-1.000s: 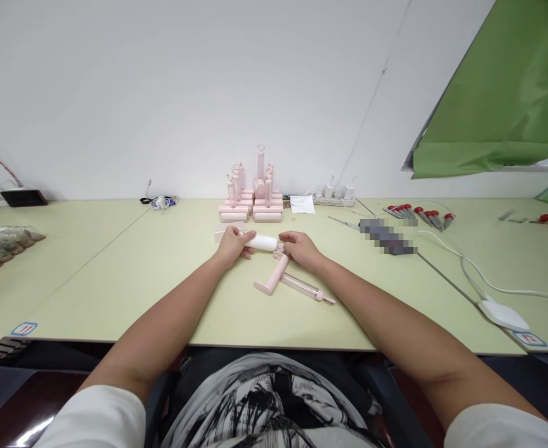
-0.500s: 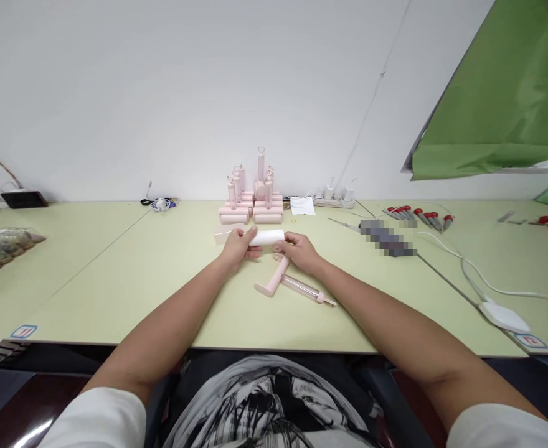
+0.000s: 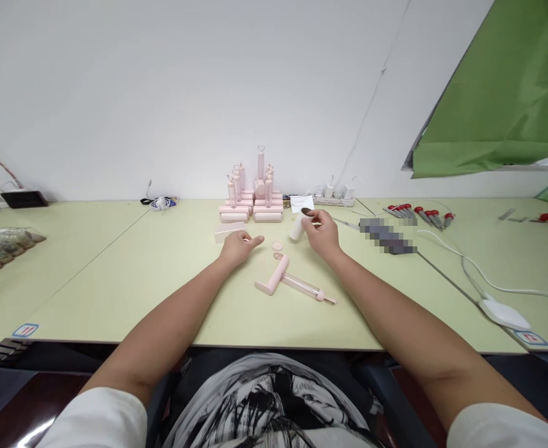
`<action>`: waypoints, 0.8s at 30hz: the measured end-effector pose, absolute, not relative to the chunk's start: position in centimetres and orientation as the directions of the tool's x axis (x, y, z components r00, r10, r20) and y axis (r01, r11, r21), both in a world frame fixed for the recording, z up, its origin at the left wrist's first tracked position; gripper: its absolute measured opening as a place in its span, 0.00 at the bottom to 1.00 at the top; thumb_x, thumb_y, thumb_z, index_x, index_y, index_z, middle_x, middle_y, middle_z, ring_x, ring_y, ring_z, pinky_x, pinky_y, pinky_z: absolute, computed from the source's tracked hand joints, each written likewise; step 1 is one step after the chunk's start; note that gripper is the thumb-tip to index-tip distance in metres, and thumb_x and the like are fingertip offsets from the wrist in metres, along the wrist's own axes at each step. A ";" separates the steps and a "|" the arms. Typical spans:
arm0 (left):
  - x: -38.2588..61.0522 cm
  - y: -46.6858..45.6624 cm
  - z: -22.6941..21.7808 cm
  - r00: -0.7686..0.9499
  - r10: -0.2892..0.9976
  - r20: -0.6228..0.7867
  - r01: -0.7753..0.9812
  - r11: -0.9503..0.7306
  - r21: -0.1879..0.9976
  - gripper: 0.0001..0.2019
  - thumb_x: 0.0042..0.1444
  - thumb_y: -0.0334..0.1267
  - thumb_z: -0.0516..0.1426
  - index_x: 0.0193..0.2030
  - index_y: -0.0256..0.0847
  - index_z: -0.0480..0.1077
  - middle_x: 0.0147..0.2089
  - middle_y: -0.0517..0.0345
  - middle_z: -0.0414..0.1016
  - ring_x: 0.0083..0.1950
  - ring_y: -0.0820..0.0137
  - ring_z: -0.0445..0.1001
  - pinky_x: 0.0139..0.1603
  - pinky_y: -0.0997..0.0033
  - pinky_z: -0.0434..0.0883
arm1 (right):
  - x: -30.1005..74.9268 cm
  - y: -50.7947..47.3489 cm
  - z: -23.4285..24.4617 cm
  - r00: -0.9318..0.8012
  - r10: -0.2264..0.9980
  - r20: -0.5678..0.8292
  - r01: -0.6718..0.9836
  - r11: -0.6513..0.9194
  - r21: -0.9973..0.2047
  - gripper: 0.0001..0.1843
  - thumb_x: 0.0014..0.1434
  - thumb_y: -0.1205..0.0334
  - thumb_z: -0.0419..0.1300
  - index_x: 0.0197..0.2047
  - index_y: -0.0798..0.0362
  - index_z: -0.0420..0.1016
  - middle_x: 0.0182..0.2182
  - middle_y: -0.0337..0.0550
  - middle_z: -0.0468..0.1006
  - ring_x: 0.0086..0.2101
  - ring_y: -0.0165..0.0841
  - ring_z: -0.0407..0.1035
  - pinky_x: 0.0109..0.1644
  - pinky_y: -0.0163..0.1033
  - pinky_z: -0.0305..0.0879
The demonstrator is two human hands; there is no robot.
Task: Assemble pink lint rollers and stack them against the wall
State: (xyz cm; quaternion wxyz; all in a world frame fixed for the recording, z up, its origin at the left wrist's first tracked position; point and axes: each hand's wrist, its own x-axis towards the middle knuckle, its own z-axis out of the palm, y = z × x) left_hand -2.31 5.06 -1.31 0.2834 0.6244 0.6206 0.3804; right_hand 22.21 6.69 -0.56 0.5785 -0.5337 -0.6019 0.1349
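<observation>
My right hand [image 3: 323, 236] grips the white roll [image 3: 296, 229] of a lint roller near its upper end, tilted, with the dark hollow core facing up. My left hand [image 3: 238, 251] is open, thumb stretched out, beside a pale pink curved cover [image 3: 227, 234] that lies partly behind its fingers. Between the hands, a small round pink end cap [image 3: 277, 246] rests on the table. Just in front of it lies a pink lint roller frame [image 3: 276, 277] with a clear handle [image 3: 302, 287] pointing to the lower right.
Several assembled pink lint rollers [image 3: 250, 208] stand in rows by the wall. A white paper [image 3: 302, 203] and power strip [image 3: 334, 201] sit to their right. Several red-handled tools [image 3: 426, 214] and a white cable [image 3: 479, 286] are on the right, wrapped packages [image 3: 5, 246] far left.
My left hand has let go of the white roll. My right hand has moved it to the right and tipped it up, and the pink end cap now shows on the table.
</observation>
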 end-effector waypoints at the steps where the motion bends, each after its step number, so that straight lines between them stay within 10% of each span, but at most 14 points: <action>1: -2.3 5.1 -1.2 -0.052 0.990 0.130 0.623 -0.069 0.779 0.21 0.47 0.58 0.63 0.25 0.42 0.66 0.28 0.58 0.73 0.31 0.67 0.71 0.29 0.71 0.61 | 22.4 6.9 -0.6 0.226 0.791 0.569 0.530 0.390 -0.753 0.12 0.54 0.55 0.59 0.41 0.51 0.72 0.42 0.47 0.75 0.39 0.38 0.68 0.41 0.43 0.67; 10: -1.8 4.8 -1.5 0.098 0.991 0.092 0.909 -0.127 0.398 0.15 0.52 0.51 0.58 0.39 0.42 0.71 0.45 0.46 0.76 0.44 0.54 0.76 0.39 0.63 0.68 | 24.1 8.9 -1.5 0.247 0.814 0.526 0.626 0.280 -0.728 0.17 0.55 0.57 0.56 0.47 0.53 0.74 0.45 0.49 0.74 0.40 0.39 0.70 0.46 0.47 0.67; 24: -2.5 5.2 -1.8 0.315 0.936 0.155 0.794 -0.350 0.497 0.21 0.52 0.45 0.60 0.53 0.44 0.71 0.54 0.51 0.72 0.47 0.61 0.75 0.49 0.64 0.71 | 23.7 8.4 -1.1 0.255 0.758 0.600 0.688 0.294 -0.663 0.12 0.53 0.62 0.57 0.42 0.52 0.74 0.47 0.52 0.72 0.48 0.45 0.66 0.54 0.53 0.63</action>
